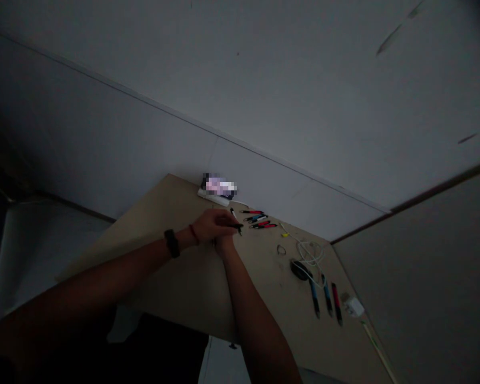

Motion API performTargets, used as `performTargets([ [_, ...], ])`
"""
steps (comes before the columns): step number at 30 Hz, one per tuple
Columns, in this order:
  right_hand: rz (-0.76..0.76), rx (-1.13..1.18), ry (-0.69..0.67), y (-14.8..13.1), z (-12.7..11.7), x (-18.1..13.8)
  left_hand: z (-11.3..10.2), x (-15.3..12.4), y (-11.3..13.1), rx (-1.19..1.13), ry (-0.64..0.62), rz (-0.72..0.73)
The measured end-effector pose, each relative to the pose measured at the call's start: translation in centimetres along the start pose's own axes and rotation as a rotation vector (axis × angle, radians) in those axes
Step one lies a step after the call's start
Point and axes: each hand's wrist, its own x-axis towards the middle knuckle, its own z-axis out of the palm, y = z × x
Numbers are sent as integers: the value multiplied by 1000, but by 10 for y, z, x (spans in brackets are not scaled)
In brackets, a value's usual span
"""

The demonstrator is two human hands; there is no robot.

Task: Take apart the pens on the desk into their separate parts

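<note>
Above the beige table, my left hand (211, 224), with a dark watch and a red band on its wrist, is closed around a dark pen (236, 226). The pen's end sticks out past the fingertips to the right. Pressed up against it from below is my right hand (224, 242). It looks curled, but its fingers are mostly behind the left hand, so what they hold is hidden. Just beyond the fingertips lies a white pen (234, 214). To the right of both hands, several red, blue and white pens (259, 219) lie in a loose group.
A lit phone (220, 185) rests on a white block (213, 197) by the wall. Right of the hands are a coiled white cable (312, 253), a black round object (300, 270), a blue pen (314, 298), a red pen (336, 304) and a white adapter (355, 306).
</note>
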Motion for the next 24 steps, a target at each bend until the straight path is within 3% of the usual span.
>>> performTargets([
  [4, 12, 141, -38, -1, 3, -4, -70, -14, -6, 127, 220, -39],
  [8, 28, 205, -34, -6, 5, -7, -105, -23, -28, 475, 349, -69],
  [12, 21, 176, -43, -9, 5, -10, -109, -29, -44, 679, 240, -10],
  [24, 22, 167, -52, -8, 4, -11, -102, -32, -50, 728, 94, 5],
])
